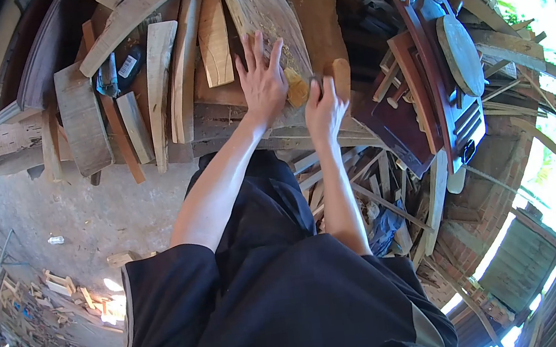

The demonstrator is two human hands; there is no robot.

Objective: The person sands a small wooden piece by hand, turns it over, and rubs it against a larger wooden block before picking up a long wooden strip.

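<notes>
Left grip [262, 81] lay spread flat on the plank [263, 7], probably pinning it to the worktop [229, 120]; right grip [322, 108] was curled round a small dark tool [314, 84] beside it.

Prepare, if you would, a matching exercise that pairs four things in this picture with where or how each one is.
Things:
1. left hand
2. right hand
3. round wooden disc
4. small pale bottle

Places or states:
A. lies on the concrete floor
B. closed round a wooden handle
C. flat on the plank, fingers spread
D. rests on the dark red furniture piece

Pairs: 1-C; 2-B; 3-D; 4-A
</notes>
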